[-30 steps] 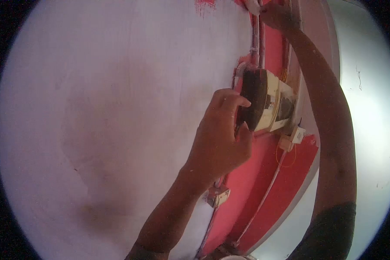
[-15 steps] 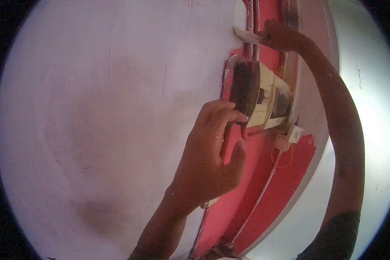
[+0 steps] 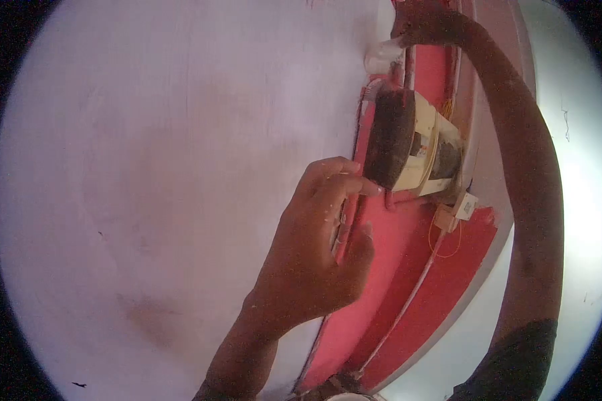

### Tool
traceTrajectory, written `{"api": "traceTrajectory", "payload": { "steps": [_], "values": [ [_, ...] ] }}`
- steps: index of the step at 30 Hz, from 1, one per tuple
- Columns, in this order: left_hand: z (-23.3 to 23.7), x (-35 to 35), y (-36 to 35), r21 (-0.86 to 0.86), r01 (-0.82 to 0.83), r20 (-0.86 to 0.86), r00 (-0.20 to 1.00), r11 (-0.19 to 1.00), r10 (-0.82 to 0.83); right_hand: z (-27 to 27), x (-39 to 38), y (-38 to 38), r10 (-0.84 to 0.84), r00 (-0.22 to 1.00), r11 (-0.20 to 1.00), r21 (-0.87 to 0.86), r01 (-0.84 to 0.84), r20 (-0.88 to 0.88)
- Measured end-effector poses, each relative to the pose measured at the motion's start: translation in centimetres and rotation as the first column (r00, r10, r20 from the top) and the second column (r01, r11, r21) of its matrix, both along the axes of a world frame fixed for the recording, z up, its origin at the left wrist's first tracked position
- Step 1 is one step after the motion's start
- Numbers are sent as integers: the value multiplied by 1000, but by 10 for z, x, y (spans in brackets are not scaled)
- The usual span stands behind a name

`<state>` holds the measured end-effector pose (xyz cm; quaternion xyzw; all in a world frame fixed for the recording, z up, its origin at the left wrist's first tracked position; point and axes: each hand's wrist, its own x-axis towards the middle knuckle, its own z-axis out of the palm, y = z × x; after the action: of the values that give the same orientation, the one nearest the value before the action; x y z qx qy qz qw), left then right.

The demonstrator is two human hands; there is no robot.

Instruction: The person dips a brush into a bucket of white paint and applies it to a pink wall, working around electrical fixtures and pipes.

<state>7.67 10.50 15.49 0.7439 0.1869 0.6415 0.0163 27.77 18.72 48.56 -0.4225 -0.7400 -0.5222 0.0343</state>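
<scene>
My right hand point(image 3: 425, 25) is at the top, closed around a pale, flat tool like a brush point(image 3: 383, 57). The tool's end is blurred and lies against the wall beside the red-smeared pipes point(image 3: 409, 65). Below it, a dark-fronted, cream-sided electrical box point(image 3: 427, 150) is fixed to the wall. My left hand point(image 3: 321, 247) is at the box's lower left corner, fingers bent and fingertips at the dark front point(image 3: 389, 137). The left thumb stands apart from the fingers, and nothing shows between them.
A large whitish wall surface point(image 3: 160, 167) fills the left side. Red-painted wall point(image 3: 408, 267) runs down the right, with a thin conduit point(image 3: 408, 301) and a small white box point(image 3: 466, 206) with a looped yellow wire. A pale ceiling-like surface point(image 3: 585, 220) lies at far right.
The view has shifted, so the box appears farther right. My right hand has moved up and left with the tool. My left fingertips now reach less far over the box's dark front.
</scene>
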Motion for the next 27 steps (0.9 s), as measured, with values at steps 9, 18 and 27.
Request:
{"api": "traceTrajectory", "payload": {
  "steps": [9, 18, 27],
  "values": [
    [-1, 4, -5, -3, -5, 0, 1000, 1000, 5, -22, 0, -16, 147, 979, 967, 230, -112, -144],
    [29, 15, 10, 158, -48, 3, 999, 986, 49, -11, 38, 64, 675, 723, 537, 575, -617, 146],
    [47, 6, 3, 64, -93, 46, 995, 994, 91, -55, 50, 51, 509, 855, 847, 118, -519, 100]
  ]
}}
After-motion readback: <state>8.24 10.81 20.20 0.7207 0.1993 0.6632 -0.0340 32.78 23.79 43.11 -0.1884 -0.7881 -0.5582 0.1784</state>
